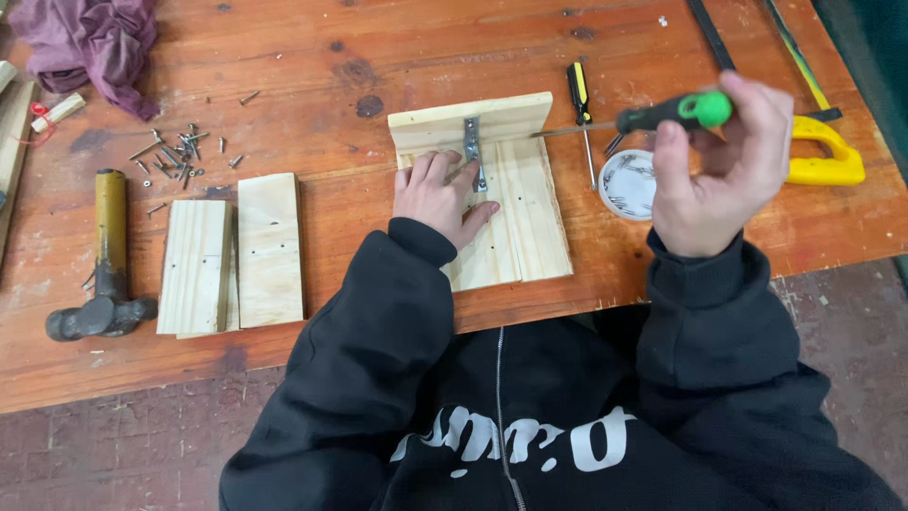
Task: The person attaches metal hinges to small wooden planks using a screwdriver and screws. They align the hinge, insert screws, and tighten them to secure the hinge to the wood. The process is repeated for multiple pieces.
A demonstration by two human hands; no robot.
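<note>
Two screwdrivers (662,115), one hammer (106,265)

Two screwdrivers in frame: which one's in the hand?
The green-handled screwdriver, gripped in the right hand with its shaft pointing left. The yellow-and-black screwdriver lies untouched on the table.

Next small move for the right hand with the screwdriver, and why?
Probably lower the green-handled screwdriver so its tip meets the metal corner bracket. The right hand holds it raised off the wood, tip aimed toward the bracket, while the left hand steadies the flat board.
</note>
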